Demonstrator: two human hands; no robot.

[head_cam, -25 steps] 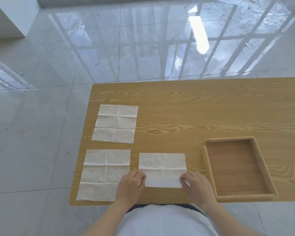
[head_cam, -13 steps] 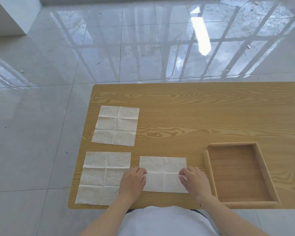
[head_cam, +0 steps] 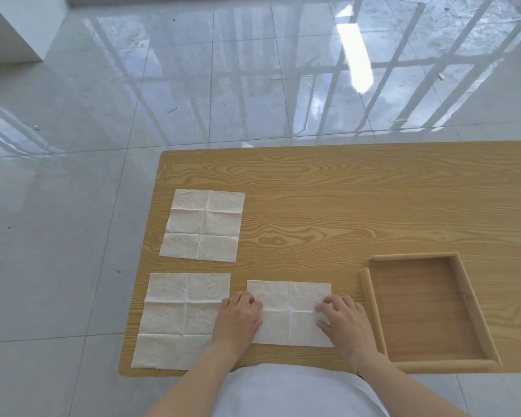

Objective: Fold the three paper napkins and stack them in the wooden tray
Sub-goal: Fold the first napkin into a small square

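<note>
Three white paper napkins lie on the wooden table [head_cam: 343,206]. The middle napkin [head_cam: 289,296] sits near the front edge, with its near flap folded up onto it as far as the middle crease. My left hand [head_cam: 238,320] holds the flap's left end and my right hand [head_cam: 343,323] holds its right end, fingers curled at the folded edge. A second napkin [head_cam: 178,317] lies unfolded at the front left, partly under my left hand. The third napkin [head_cam: 203,225] lies unfolded farther back. The wooden tray [head_cam: 370,308] stands to the right with nothing in it.
The table's left and front edges are close to the napkins. A glossy tiled floor [head_cam: 73,236] surrounds the table. My white top fills the bottom of the view.
The near flap of the middle napkin, lifted a second ago, has been carried forward and laid down onto the napkin. Both hands moved away from me with it.
</note>
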